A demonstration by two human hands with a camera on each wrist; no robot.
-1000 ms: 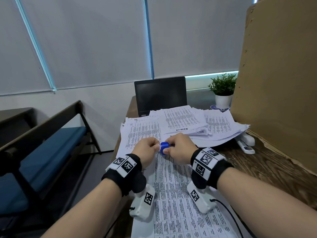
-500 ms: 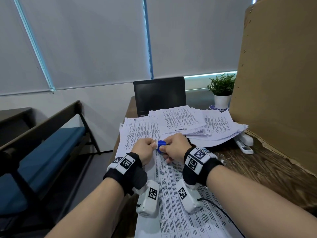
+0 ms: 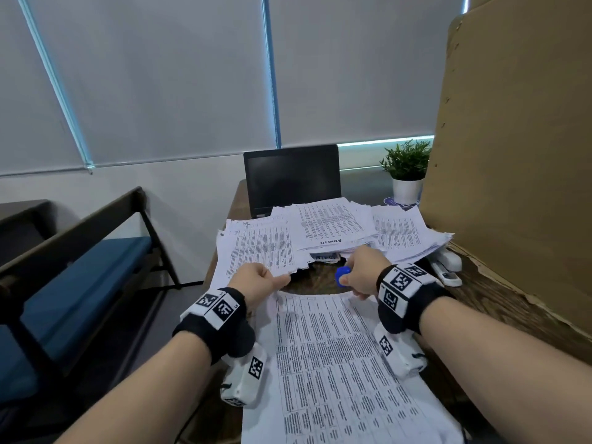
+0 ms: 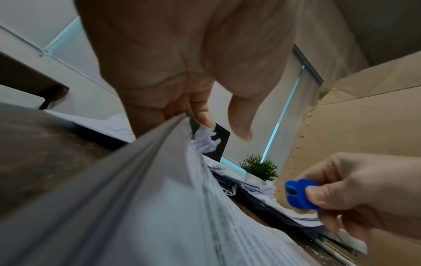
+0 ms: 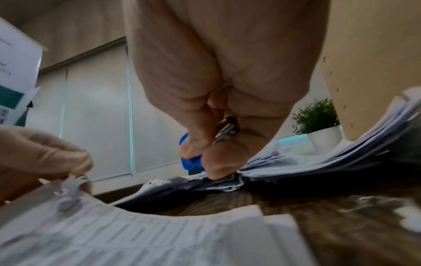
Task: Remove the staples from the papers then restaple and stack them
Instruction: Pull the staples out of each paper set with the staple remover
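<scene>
Right wrist view alone is showing the metal jaws of the blue staple remover (image 5: 191, 162); head view is giving only its handle. Beyond the paper bundle (image 3: 336, 363) on the desk (image 3: 512, 315), loose stacks (image 3: 336, 225) are hiding the laptop (image 3: 291, 177) base, the stapler (image 3: 447, 267) just right. My left hand (image 3: 256, 280) is pinching the bundle's torn corner; my right hand (image 3: 360, 270) is squeezing the remover, apart.

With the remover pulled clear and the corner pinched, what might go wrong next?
The left hand pinches only the packet's chewed corner, so it may tear further. The loose sheets could fan apart before restapling. The stapler lies partly under the spread piles, so reaching for it may disturb them.
</scene>
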